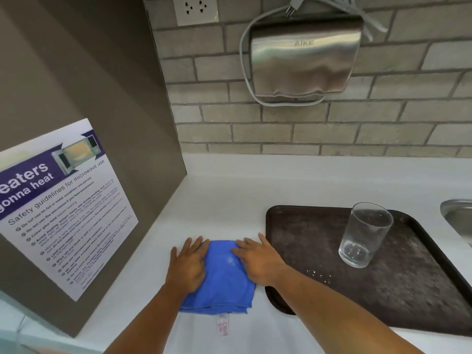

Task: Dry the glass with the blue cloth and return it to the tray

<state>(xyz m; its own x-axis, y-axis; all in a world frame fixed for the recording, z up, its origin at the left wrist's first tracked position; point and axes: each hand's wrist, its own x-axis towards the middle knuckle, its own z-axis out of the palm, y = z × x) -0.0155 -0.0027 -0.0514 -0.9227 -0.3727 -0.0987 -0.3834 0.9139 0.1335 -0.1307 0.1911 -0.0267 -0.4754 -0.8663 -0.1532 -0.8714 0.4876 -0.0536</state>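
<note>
— Standing upright on the dark tray (306, 226), is the glass (365, 235) touched?
— No. Both hands lie on the folded blue cloth (224, 279), just left of the tray on the white bench (229, 195): left hand (187, 264) and right hand (258, 259), each grip spread flat.

Both hands, left hand (187, 264) and right hand (258, 259), lie flat on the folded blue cloth (222, 279); the clear drinking glass (364, 235) stands on the dark brown plastic tray (306, 231)
</note>
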